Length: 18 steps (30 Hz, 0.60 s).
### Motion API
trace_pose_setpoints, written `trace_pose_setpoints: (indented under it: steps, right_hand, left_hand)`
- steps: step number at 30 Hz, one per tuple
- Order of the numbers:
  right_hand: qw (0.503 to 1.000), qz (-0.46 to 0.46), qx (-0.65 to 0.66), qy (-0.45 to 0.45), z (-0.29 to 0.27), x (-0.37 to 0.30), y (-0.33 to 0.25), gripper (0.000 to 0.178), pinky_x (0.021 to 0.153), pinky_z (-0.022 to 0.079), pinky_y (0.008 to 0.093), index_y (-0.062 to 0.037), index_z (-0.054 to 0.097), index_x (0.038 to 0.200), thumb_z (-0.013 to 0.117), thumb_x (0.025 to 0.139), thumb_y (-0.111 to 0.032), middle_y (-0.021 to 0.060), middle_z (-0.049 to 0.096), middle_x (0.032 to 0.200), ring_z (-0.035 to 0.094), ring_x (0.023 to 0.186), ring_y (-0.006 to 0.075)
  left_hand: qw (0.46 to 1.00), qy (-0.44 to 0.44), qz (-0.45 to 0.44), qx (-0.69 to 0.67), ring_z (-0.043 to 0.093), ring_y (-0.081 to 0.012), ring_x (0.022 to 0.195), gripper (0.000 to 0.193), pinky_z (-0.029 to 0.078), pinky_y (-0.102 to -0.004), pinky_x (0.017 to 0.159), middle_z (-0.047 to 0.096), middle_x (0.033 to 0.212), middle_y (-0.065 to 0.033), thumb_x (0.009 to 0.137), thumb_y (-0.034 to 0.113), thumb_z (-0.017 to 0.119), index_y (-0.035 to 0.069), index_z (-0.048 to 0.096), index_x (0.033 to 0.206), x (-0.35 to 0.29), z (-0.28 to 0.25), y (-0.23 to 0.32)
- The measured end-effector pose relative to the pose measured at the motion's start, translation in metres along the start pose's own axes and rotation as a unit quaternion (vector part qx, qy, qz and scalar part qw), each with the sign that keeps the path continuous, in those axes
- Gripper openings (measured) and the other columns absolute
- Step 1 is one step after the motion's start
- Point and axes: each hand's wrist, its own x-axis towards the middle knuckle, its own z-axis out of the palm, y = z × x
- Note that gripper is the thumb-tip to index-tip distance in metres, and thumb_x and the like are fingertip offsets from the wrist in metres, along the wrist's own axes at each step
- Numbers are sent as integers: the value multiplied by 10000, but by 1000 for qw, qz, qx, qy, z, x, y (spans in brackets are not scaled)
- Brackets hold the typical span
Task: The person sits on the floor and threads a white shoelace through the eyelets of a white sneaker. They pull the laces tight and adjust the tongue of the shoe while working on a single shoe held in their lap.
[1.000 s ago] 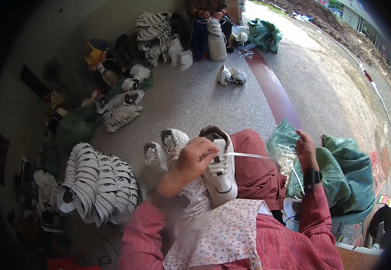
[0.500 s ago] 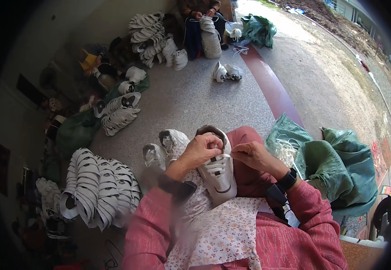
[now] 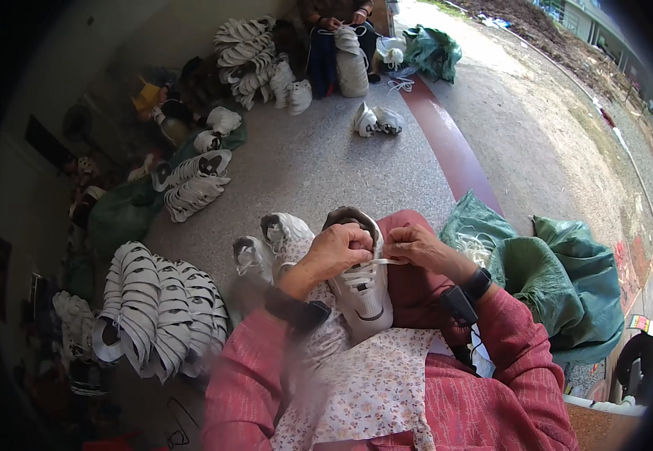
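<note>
A white sneaker [image 3: 370, 304] with a dark lining stands on my lap, its toe toward me. My left hand [image 3: 337, 252] is closed at its opening, thumb and fingers pinched at the upper eyelets; whether they also grip lace is hidden. From those eyelets a white shoelace [image 3: 388, 261] runs sideways to my right hand [image 3: 419, 248], whose closed fingers hold it beside the shoe. Lower down, the lace crosses the tongue in several rows. Two more white shoes, one nearer [image 3: 290, 231] and one farther left [image 3: 253, 257], rest beside my left wrist.
Stacked white shoe uppers [image 3: 165, 312] stand at left, with more [image 3: 195, 197] behind. Green sacks [image 3: 559, 289] and loose white laces [image 3: 475, 248] lie at right. Two shoes [image 3: 377, 120] sit on the floor ahead. Beyond, another person's hands [image 3: 345, 21] work at a shoe stack [image 3: 352, 71].
My right hand has shifted slightly up, its fingers turned more inward, and a longer stretch of lace shows beside the shoe. My left hand stays at the shoe's opening.
</note>
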Motion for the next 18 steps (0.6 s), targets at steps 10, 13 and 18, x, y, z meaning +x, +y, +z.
trace_pose_setpoints:
  steps: [10, 13, 18]
  right_hand:
    - [959, -181, -211, 62, -11, 12, -7, 259, 733, 510, 305, -40, 679, 1054, 766, 827, -128, 70, 639, 1048, 621, 811, 153]
    - [946, -239, -209, 62, -6, 11, -20, 381, 767, 526, 310, -69, 677, 1160, 786, 797, -116, 96, 608, 1216, 651, 856, 178]
    - [956, -189, -222, -33, -23, 26, -6, 405, 816, 534, 333, -115, 673, 1203, 725, 808, -42, 102, 593, 1281, 662, 955, 217]
  left_hand:
    - [999, 18, 15, 32, 517, -84, 691, 99, 417, -270, 631, 505, 754, 29, 790, 84, 738, 34, 685, 857, -2, 1, 4]
    - [995, 68, 64, 47, 593, -158, 701, 115, 455, -301, 644, 574, 773, -16, 790, 106, 744, 30, 677, 844, -4, 6, 0]
    - [864, 215, 251, 381, 602, -300, 698, 41, 469, -411, 631, 605, 789, -64, 769, 82, 683, 112, 655, 765, -10, -28, 3]
